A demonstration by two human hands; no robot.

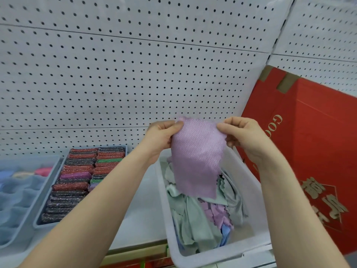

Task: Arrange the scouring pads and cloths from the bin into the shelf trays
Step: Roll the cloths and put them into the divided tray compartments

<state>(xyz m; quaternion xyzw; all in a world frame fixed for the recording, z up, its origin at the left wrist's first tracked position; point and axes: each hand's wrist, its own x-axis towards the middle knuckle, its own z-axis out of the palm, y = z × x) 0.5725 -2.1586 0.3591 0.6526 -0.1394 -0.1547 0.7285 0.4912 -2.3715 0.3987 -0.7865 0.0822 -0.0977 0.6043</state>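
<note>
I see both hands raised in the centre of the frame, holding up a lilac, waffle-textured square cloth [197,157] by its top edge. My left hand [161,138] pinches the upper left corner, its grip closed with thumb over curled fingers; my right hand [244,135] pinches the upper right corner the same way, fingers folded round the fabric edge. The cloth hangs free between them, its lower corner dangling over the white plastic rectangular bin [257,225] at lower centre-right. The hanging cloth covers part of the bin's contents from my view; below and beside it lies a loose heap of crumpled cloths [190,217] in pale green, grey, lilac and blue. At lower left, on the white shelf [141,215], stands a grey plastic tray [38,223] packed with two rows of glittery scouring pads [77,182], red, dark, green and purple, standing on edge. Touching its left side is another grey tray [11,240] holding folded blue cloths, blurred, with pink and beige ones further back. My left forearm crosses in front of the shelf space between the pad tray and the bin. A white pegboard wall [135,64] fills the upper frame, and a red cardboard box with gold lettering [313,151] leans at right, just behind the bin and partly hidden by my right forearm.
</note>
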